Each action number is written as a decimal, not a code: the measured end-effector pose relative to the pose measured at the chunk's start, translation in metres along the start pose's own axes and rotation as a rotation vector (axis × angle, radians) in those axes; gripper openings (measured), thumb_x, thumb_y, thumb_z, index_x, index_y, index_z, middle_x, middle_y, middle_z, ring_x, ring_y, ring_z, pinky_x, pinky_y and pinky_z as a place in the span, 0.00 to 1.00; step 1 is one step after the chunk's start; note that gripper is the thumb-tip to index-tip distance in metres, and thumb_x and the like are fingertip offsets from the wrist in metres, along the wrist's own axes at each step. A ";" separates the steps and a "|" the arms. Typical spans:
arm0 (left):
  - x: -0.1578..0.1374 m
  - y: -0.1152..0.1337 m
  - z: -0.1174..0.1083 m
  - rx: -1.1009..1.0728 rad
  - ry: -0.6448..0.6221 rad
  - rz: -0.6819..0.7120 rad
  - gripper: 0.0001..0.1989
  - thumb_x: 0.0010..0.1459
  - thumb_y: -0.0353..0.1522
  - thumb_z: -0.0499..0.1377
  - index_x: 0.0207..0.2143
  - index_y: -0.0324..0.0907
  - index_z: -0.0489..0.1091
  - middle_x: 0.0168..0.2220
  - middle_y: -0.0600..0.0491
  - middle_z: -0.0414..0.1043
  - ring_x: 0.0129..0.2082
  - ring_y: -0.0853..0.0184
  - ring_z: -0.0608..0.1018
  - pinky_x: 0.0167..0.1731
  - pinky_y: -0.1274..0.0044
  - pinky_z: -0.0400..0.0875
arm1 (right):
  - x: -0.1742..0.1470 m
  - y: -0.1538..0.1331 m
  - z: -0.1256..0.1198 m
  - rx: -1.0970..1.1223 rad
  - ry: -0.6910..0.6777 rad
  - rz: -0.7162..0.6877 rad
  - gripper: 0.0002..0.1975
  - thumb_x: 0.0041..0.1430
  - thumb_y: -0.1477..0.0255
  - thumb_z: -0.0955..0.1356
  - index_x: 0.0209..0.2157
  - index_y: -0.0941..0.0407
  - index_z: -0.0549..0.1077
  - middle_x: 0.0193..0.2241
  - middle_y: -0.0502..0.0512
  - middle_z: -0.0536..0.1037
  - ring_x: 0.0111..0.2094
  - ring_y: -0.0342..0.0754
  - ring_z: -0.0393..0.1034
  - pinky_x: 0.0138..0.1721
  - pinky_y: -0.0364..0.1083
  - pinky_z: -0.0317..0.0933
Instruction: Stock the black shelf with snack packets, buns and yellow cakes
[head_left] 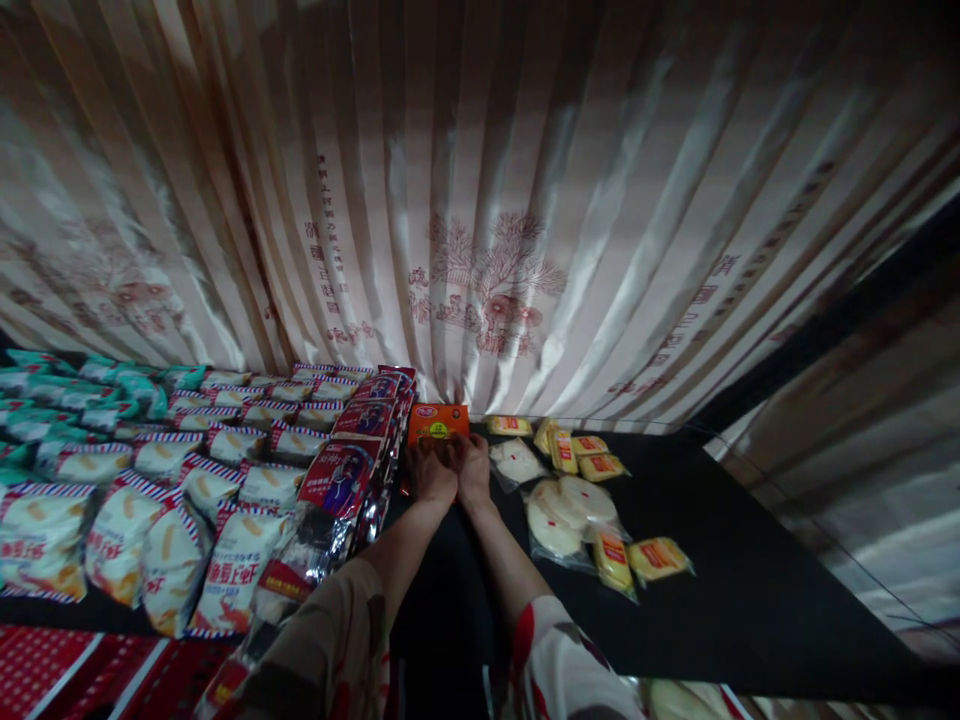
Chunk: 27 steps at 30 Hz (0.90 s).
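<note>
Packet point(439, 415) in bright orange is resting at the back of a black table point(720, 610), just in front of a pale, pleated curtain point(480, 150) printed with a tree and lettering. Left hand point(433, 475) and right hand point(471, 465) are reaching forward side by side and touching its near part, thumbs close to each other; the light is poor there, so I cannot tell whether the fingers are pinching it or only pressing on it. Patterned sleeves point(556, 650) are covering the upper forearms. Just left of the packet, dark red packets point(341, 475) are standing in an overlapping row, and beyond them striped-edge snack bags point(240, 570) and teal bags point(112, 380) are filling the left side. To the right, pale flat rounds point(559, 520) in clear wrapping are lying among small yellow packets point(660, 558), while red dotted cloth point(41, 665) is showing at the lower left.
</note>
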<state>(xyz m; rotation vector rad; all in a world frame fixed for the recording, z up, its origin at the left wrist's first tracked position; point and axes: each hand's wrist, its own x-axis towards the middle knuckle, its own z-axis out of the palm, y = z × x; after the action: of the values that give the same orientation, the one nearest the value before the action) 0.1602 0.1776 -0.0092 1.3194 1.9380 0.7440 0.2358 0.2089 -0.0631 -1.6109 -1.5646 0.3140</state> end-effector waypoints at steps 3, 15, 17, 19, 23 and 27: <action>0.002 -0.001 0.001 0.040 -0.005 0.028 0.17 0.58 0.37 0.49 0.46 0.39 0.68 0.58 0.42 0.61 0.63 0.56 0.55 0.59 0.67 0.49 | 0.004 0.001 0.000 -0.018 -0.023 -0.008 0.15 0.53 0.75 0.62 0.40 0.58 0.75 0.42 0.63 0.68 0.40 0.51 0.65 0.44 0.48 0.63; 0.011 0.003 0.004 0.124 -0.002 0.043 0.16 0.57 0.33 0.49 0.45 0.37 0.69 0.58 0.40 0.61 0.62 0.58 0.56 0.61 0.68 0.44 | 0.006 0.003 0.005 -0.192 0.012 -0.007 0.12 0.55 0.72 0.63 0.38 0.53 0.76 0.44 0.60 0.71 0.44 0.54 0.61 0.44 0.50 0.58; 0.012 0.002 0.005 0.130 -0.003 0.039 0.16 0.57 0.33 0.50 0.45 0.36 0.69 0.57 0.39 0.61 0.63 0.57 0.55 0.61 0.68 0.44 | 0.005 0.003 0.004 -0.212 -0.001 -0.022 0.12 0.56 0.72 0.63 0.38 0.54 0.76 0.45 0.61 0.71 0.45 0.55 0.61 0.45 0.51 0.57; 0.012 0.001 0.005 0.129 -0.001 0.031 0.16 0.57 0.33 0.50 0.45 0.36 0.69 0.58 0.39 0.61 0.63 0.57 0.54 0.61 0.68 0.45 | 0.005 0.002 0.003 -0.212 -0.022 -0.037 0.13 0.56 0.73 0.62 0.39 0.56 0.76 0.45 0.62 0.71 0.46 0.55 0.61 0.47 0.51 0.56; 0.010 0.002 0.003 0.120 -0.005 0.020 0.17 0.57 0.33 0.50 0.46 0.34 0.69 0.59 0.38 0.58 0.63 0.56 0.54 0.61 0.68 0.47 | 0.006 0.002 0.003 -0.141 -0.043 -0.040 0.14 0.56 0.75 0.61 0.40 0.58 0.75 0.47 0.63 0.71 0.50 0.55 0.60 0.50 0.53 0.54; 0.005 0.004 -0.001 0.106 0.001 0.018 0.18 0.58 0.32 0.49 0.47 0.33 0.68 0.60 0.36 0.56 0.63 0.55 0.54 0.61 0.67 0.46 | 0.008 0.002 0.002 -0.044 -0.047 -0.040 0.14 0.53 0.77 0.62 0.39 0.58 0.76 0.49 0.63 0.70 0.51 0.54 0.60 0.51 0.51 0.56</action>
<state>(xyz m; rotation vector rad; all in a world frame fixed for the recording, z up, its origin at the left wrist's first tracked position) 0.1604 0.1838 -0.0069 1.4016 1.9929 0.6588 0.2372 0.2174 -0.0631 -1.6146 -1.6474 0.2996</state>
